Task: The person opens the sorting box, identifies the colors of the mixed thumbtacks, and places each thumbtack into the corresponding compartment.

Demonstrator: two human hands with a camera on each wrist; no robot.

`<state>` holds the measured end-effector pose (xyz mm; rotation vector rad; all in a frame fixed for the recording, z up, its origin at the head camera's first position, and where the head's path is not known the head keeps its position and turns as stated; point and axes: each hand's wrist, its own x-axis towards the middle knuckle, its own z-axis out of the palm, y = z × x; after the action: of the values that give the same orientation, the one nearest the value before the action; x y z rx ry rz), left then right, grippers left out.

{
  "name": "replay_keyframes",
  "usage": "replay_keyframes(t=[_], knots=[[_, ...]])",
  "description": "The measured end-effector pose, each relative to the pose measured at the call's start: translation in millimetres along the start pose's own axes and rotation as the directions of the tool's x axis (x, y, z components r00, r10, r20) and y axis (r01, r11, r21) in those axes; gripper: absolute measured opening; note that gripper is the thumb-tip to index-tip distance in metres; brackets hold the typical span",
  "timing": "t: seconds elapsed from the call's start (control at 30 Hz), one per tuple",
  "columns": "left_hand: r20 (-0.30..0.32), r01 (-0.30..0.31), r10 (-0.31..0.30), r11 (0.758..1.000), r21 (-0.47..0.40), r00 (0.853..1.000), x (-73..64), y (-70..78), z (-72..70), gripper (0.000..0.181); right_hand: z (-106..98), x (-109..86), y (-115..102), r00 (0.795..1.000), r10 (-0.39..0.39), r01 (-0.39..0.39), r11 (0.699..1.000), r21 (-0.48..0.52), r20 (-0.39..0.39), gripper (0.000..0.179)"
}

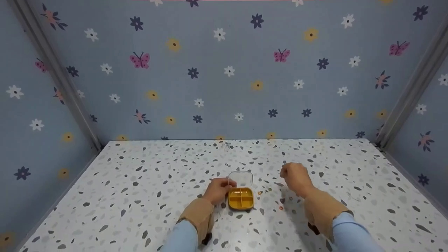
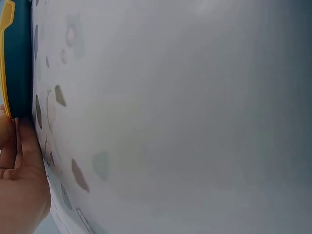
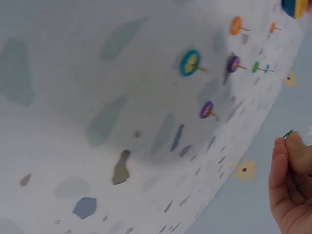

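Note:
A small pill box (image 1: 240, 198) stands on the table with its clear lid (image 1: 240, 179) tipped back. Its inside is yellow and split into compartments; the outer side (image 2: 18, 63) looks dark teal in the left wrist view. My left hand (image 1: 217, 190) grips the box at its left edge, thumb near the yellow rim and fingers against the side. Raised to the right of the box, my right hand (image 1: 296, 177) pinches a small green thumbtack (image 3: 288, 133) between thumb and fingertips, mostly hidden by them.
Several thumbtacks lie points up between the box and my right arm, among them a teal one (image 3: 189, 63), a purple one (image 3: 206, 110) and an orange one (image 3: 236, 25). The speckled white table (image 1: 147, 182) meets blue flowered walls (image 1: 224, 84) at the back and sides.

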<state>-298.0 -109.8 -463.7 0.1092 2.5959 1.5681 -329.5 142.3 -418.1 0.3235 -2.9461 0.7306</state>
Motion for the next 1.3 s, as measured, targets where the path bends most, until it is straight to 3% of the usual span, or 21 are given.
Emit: replay_keyframes(t=[0.07,0.13,0.23,0.3,0.4,0.53,0.63,0.73,0.83,0.9,1.0,1.2,1.3], knots=[[0.002,0.001,-0.001,1.000,0.004,1.000,-0.2,-0.4,0.4,0.022,-7,0.2,-5,0.998,0.002,0.005,0.992,0.126,-0.056,0.013],[0.002,0.000,0.000,1.000,0.005,1.000,-0.8,-0.1,0.3,0.022,-13,0.2,-11,0.997,0.029,-0.009,0.966,0.259,-0.075,0.011],[-0.004,-0.017,0.017,1.000,0.002,1.000,-2.1,0.4,0.3,0.022,-22,1.3,-21,0.993,0.112,-0.081,0.870,0.486,-0.035,0.013],[-0.007,-0.018,0.018,1.000,0.000,1.000,-3.6,0.4,0.1,0.021,-25,0.8,-26,0.988,0.155,-0.129,0.763,0.633,0.015,0.015],[-0.010,-0.005,0.005,1.000,-0.007,1.000,-3.3,0.1,0.1,0.021,-28,-0.8,-32,0.980,0.173,-0.182,0.580,0.794,0.099,0.020],[-0.003,0.000,0.000,1.000,-0.015,1.000,-4.5,-0.5,-0.1,0.021,-26,-9.0,-38,0.972,0.108,-0.232,0.325,0.917,0.207,0.023],[0.006,-0.039,0.040,0.999,-0.010,0.999,-4.5,-0.8,-1.1,0.020,-25,-16.4,-40,0.961,0.007,-0.275,0.120,0.954,0.276,0.028],[0.012,-0.065,0.065,0.998,-0.002,0.998,-2.5,-1.7,-2.2,0.020,-21,-21.4,-42,0.937,-0.091,-0.346,-0.082,0.935,0.338,0.030],[0.009,-0.049,0.049,0.999,-0.004,0.999,-0.5,-1.5,-2.4,0.020,-16,-24.5,-41,0.912,-0.153,-0.407,-0.222,0.886,0.381,0.022],[0.009,-0.040,0.040,0.999,-0.001,0.999,-0.2,-1.8,-2.0,0.020,-11,-26.7,-40,0.899,-0.180,-0.436,-0.275,0.857,0.399,0.017],[0.012,-0.029,0.029,1.000,0.006,1.000,-0.1,-1.9,-1.8,0.020,-5,-30.9,-37,0.878,-0.228,-0.475,-0.306,0.825,0.421,0.020],[0.013,0.015,-0.016,1.000,0.015,1.000,1.0,-1.6,-1.7,0.021,6,-36.7,-30,0.838,-0.307,-0.535,-0.307,0.787,0.451,0.013],[0.012,-0.003,0.003,1.000,0.015,1.000,0.9,0.0,-1.5,0.021,9,-37.5,-27,0.824,-0.371,-0.544,-0.307,0.781,0.429,0.010]])
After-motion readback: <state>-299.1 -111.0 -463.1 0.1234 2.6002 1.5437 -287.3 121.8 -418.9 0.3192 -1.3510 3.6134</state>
